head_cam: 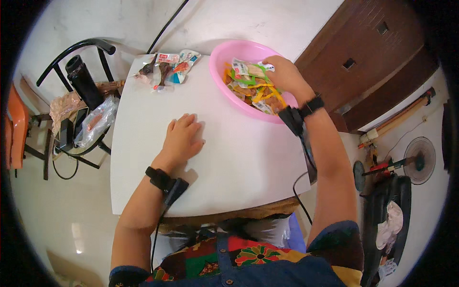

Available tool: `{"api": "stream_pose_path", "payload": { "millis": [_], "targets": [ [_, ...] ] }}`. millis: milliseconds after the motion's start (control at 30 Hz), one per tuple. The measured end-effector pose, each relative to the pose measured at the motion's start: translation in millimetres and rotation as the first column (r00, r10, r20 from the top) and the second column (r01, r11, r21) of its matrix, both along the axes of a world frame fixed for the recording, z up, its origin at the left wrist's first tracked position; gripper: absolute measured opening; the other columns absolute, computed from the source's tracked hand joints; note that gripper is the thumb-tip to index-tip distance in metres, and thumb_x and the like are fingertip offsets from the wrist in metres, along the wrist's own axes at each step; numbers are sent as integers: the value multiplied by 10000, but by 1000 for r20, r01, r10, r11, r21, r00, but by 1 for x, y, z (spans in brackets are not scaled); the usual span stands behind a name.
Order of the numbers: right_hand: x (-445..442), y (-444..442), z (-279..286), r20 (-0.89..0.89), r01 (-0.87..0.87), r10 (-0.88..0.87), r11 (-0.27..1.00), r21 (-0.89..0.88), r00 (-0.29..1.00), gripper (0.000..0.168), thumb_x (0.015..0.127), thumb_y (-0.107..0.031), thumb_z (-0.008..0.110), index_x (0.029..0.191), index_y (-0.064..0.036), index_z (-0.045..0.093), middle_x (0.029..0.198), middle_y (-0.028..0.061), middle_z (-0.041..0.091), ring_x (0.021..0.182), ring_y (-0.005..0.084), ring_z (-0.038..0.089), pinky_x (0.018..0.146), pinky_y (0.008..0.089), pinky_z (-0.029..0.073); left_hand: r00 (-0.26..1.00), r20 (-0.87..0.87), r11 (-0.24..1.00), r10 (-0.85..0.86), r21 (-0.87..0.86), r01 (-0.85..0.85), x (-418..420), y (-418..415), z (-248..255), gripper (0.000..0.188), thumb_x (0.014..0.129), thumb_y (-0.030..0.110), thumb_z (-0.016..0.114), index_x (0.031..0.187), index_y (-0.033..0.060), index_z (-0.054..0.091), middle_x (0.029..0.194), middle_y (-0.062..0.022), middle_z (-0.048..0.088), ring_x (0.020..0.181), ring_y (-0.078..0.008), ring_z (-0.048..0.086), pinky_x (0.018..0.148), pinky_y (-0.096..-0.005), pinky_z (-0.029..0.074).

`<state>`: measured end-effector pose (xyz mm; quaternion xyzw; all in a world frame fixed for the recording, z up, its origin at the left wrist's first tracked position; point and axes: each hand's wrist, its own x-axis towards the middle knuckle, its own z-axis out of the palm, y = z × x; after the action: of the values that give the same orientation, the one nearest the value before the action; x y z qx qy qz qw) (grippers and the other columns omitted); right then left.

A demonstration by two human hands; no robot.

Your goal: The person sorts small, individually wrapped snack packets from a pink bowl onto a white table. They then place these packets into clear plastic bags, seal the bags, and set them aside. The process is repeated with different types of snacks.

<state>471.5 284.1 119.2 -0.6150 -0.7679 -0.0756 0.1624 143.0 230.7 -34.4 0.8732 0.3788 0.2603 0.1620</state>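
A pink plastic basin (229, 94) stands at the far right of the white table (229, 161). Inside it lie several sealed food packets (260, 93) with yellow or green edges. My right hand (285, 75) reaches over the basin's right rim, its fingers closed on a food packet (251, 70) with a green edge; the fingertips are partly hidden. My left hand (183, 138) lies palm down on the tabletop, thumb apart, with nothing in it. At the table's far left corner rest several more packets, among them a dark drumstick in clear wrapping (164, 73) and a blue-and-white packet (184, 66).
Left of the table, a black-framed chair (96, 45) carries a black bottle (83, 82) and plastic bags (98, 123). The wall meets the table's far edge. A brown door (358, 53) and a fan (419, 160) are at right. Cables hang from both wrist straps.
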Motion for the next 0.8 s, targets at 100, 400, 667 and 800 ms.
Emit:
{"api": "stream_pose_path", "payload": {
  "millis": [100,400,667,800],
  "targets": [
    [4,46,-15,35,-5,9,993,-114,999,503,726,-192,649,1198,-34,581,1195,189,587,1105,335,553,961,387,432,999,-25,1000,29,-11,-29,2,-4,4,496,727,222,693,1195,120,563,1315,-144,471,1290,-325,371,1043,-507,271],
    [-7,82,-52,-10,51,-62,896,-441,998,729,715,-422,715,1277,-9,505,1139,235,609,1050,343,595,891,385,463,999,-14,996,52,-72,-53,0,-7,7,503,752,226,671,1228,145,530,1374,-126,418,1331,-328,316,1071,-544,230],
    [28,86,-36,-53,69,-67,996,47,996,256,863,-221,544,892,9,652,782,163,663,729,326,632,688,417,478,999,-10,996,52,-76,-52,2,-9,9,485,752,219,673,1213,142,541,1370,-123,423,1325,-324,325,1071,-548,233],
    [21,61,2,-505,92,-132,990,-103,853,243,895,-211,573,838,12,649,679,24,599,615,79,521,572,275,433,999,0,998,51,-42,-51,2,-7,5,487,747,228,679,1207,136,545,1363,-123,429,1317,-322,336,1064,-550,243]
  ]
}}
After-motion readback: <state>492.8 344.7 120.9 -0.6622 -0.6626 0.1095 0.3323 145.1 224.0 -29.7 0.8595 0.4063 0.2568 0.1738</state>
